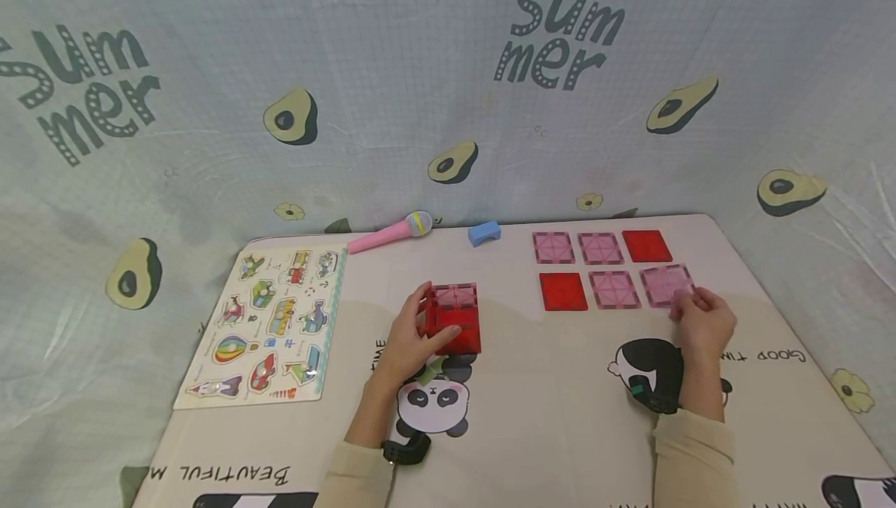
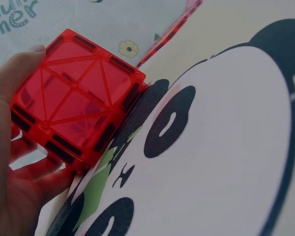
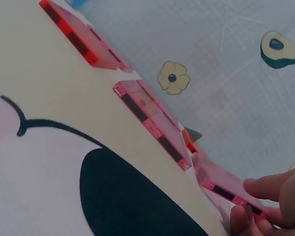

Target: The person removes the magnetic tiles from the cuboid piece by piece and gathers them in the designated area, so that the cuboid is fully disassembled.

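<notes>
My left hand (image 1: 408, 341) grips a boxy block of red tiles (image 1: 458, 334) by its left side, with the thumb across the front; a pink tile shows at its top. In the left wrist view a red square tile face (image 2: 73, 93) lies between thumb and fingers. At the right, my right hand (image 1: 703, 323) pinches the lower right corner of a pink tile (image 1: 666, 285), which looks slightly tilted in the right wrist view (image 3: 228, 182). Beside it are a pink tile (image 1: 614, 290) and a red tile (image 1: 563, 292); behind them, two pink tiles (image 1: 553, 247) and a red one (image 1: 647, 246).
A picture puzzle board (image 1: 266, 329) lies at the left of the table. Along the back edge are a pink toy microphone (image 1: 388, 234) and a small blue block (image 1: 484, 233). A patterned curtain (image 1: 378, 64) hangs behind the table.
</notes>
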The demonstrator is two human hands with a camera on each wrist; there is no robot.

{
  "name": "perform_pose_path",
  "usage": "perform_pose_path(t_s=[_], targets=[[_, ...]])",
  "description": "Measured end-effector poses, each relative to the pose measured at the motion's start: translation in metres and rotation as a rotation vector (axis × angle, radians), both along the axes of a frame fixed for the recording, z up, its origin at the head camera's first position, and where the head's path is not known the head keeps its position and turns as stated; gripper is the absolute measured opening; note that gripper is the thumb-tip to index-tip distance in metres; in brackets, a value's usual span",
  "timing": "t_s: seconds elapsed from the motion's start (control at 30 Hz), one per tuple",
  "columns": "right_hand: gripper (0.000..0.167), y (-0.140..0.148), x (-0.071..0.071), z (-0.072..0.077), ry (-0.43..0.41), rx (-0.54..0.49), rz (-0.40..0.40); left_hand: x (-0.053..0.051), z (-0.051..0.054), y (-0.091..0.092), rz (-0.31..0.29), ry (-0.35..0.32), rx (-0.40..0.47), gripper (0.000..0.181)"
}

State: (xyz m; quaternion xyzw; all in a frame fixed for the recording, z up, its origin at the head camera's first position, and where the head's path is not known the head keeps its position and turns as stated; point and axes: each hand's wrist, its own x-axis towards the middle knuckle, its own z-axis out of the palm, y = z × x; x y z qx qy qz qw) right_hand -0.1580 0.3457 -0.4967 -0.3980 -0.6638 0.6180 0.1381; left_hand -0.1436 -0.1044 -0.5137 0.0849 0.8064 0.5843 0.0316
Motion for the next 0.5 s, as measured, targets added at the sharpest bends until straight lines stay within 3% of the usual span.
perform_pose_path(t_s=[0.23,0.5], targets=[[0.070,-0.0012,-0.0002,-0.0084,-0.158,0.262,0.091,0.0003,0.0005,-0.0003,0.004,-0.005,-0.010,0.093],[0.068,-0.0016,-0.0008,-0.0101,-0.198,0.361,0.135,0.0010,0.0009,0.0000,0.003,-0.003,-0.008,0.093]])
